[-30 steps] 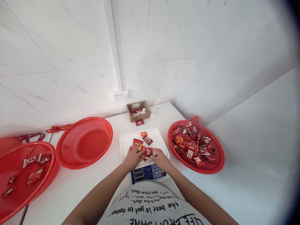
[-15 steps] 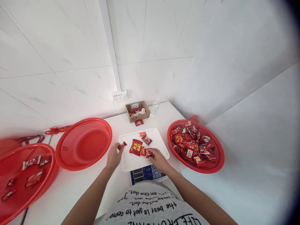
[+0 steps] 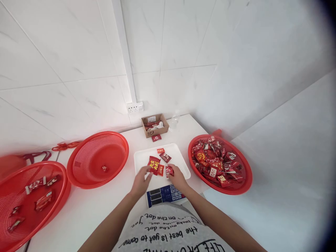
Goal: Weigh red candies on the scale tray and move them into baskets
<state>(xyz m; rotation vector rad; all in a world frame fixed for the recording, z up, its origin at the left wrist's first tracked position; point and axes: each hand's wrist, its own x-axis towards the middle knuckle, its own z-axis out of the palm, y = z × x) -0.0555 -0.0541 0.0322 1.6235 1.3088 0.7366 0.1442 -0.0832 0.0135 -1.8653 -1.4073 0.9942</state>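
A white tray (image 3: 141,155) rests on a scale with a blue keypad panel (image 3: 168,193). At the tray's left side my left hand (image 3: 141,181) has thumb and fingers apart, close to a large red packet with yellow characters (image 3: 154,164). My right hand (image 3: 178,177) pinches a small red candy packet (image 3: 169,170) over the tray's right half. Between the hands lies a small orange-red packet (image 3: 161,170). Farther back on the tray are a dark red packet (image 3: 165,157) and another small orange-red packet (image 3: 160,151).
On the right, a red basket (image 3: 248,164) is heaped with wrapped candies. The middle-left red basket (image 3: 126,140) contains one small candy (image 3: 104,168); another red basket (image 3: 67,185), far left, holds several. Behind the tray stand a cardboard box (image 3: 160,131) and a red packet (image 3: 156,138).
The small candy from my left hand now lies in the middle-left basket. My left hand has come back rightward over the tray. My right hand stays at its packet.
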